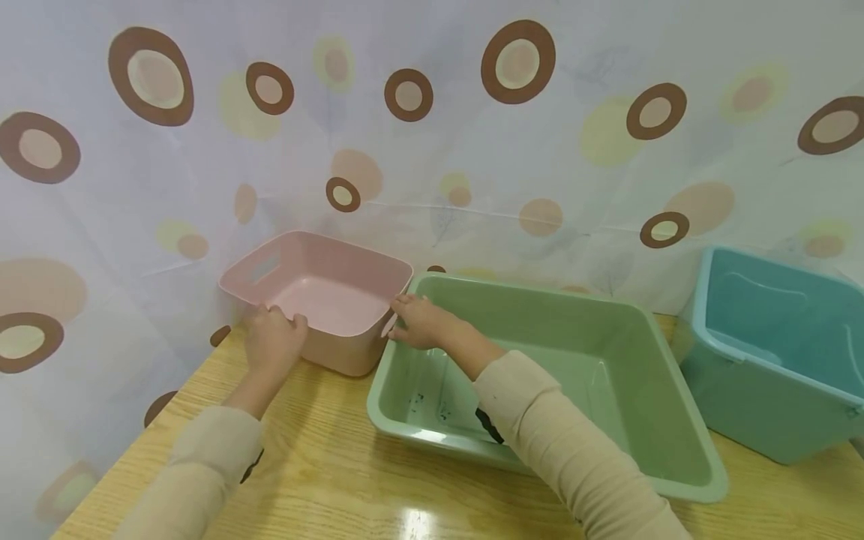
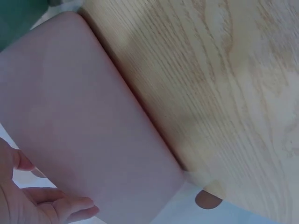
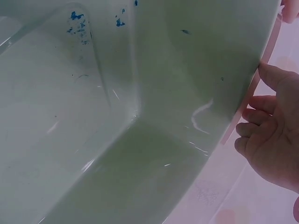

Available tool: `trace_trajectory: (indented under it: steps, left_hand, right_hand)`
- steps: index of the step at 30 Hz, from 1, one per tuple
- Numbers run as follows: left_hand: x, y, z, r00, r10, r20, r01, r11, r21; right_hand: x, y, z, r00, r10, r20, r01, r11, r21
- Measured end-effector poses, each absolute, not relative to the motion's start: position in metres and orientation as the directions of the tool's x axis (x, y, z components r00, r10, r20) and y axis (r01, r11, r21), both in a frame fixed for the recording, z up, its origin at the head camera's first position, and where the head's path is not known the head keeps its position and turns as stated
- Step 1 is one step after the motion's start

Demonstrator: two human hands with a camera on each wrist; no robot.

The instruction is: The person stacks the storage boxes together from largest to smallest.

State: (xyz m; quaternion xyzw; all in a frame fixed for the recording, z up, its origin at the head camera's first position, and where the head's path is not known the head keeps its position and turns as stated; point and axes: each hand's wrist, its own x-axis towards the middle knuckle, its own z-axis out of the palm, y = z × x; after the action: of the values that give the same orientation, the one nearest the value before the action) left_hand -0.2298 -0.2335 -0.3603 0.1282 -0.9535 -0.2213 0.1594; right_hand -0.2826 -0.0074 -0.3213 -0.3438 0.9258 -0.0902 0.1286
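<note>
A pink plastic basin (image 1: 347, 351) with a slot handle stands on the wooden table, close against the left end of a green tub (image 1: 560, 319). My left hand (image 1: 275, 337) grips the basin's near-left rim. Its fingers lie against the basin's outer wall (image 2: 88, 112) in the left wrist view. At the basin's right side my right hand (image 1: 424, 321) holds the rim, reaching over the green tub's corner. In the right wrist view the right hand (image 3: 275, 126) has its thumb and curled fingers at the pink rim, right beside the tub's wall (image 3: 187, 93).
A blue-green bin (image 1: 763, 405) stands to the right of the green tub. Behind everything hangs a white sheet (image 1: 432, 150) printed with circles, which also runs down the left side. The wooden table (image 1: 324, 465) has its left edge near my left arm.
</note>
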Motion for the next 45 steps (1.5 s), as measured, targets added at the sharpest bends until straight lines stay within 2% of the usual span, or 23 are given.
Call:
trace_trajectory:
  steps: [6,12,15,22,29,39,45]
  left_hand:
    - [-0.224,-0.227,-0.354,-0.927,-0.297,0.231,-0.204,0.913,0.353]
    - [-0.223,-0.229,-0.353,-0.907,-0.279,0.315,-0.193,0.941,0.277]
    - [-0.226,-0.234,-0.352,-0.89,-0.301,0.344,-0.21,0.937,0.278]
    - [-0.24,-0.257,-0.353,-0.859,-0.392,0.329,-0.204,0.852,0.482]
    - [-0.256,-0.29,-0.361,-0.885,-0.366,0.287,-0.088,0.737,0.67]
    - [-0.263,-0.316,-0.366,-0.881,-0.376,0.287,-0.044,0.669,0.742]
    - [-0.266,-0.315,-0.371,-0.838,-0.411,0.359,0.0,0.658,0.753]
  right_hand:
    - [-0.283,-0.007,-0.322,-0.749,-0.642,-0.166,-0.597,0.762,-0.253]
    - [-0.281,-0.013,-0.324,-0.784,-0.602,-0.151,-0.563,0.792,-0.237]
    - [-0.28,-0.017,-0.323,-0.809,-0.571,-0.139,-0.528,0.81,-0.255]
    - [-0.275,-0.025,-0.319,-0.87,-0.473,-0.136,-0.422,0.859,-0.291]
    - [-0.275,-0.03,-0.319,-0.886,-0.43,-0.174,-0.377,0.885,-0.272]
    - [-0.279,-0.039,-0.324,-0.882,-0.424,-0.206,-0.37,0.893,-0.254]
    - [-0.276,-0.038,-0.323,-0.881,-0.416,-0.227,-0.362,0.9,-0.245]
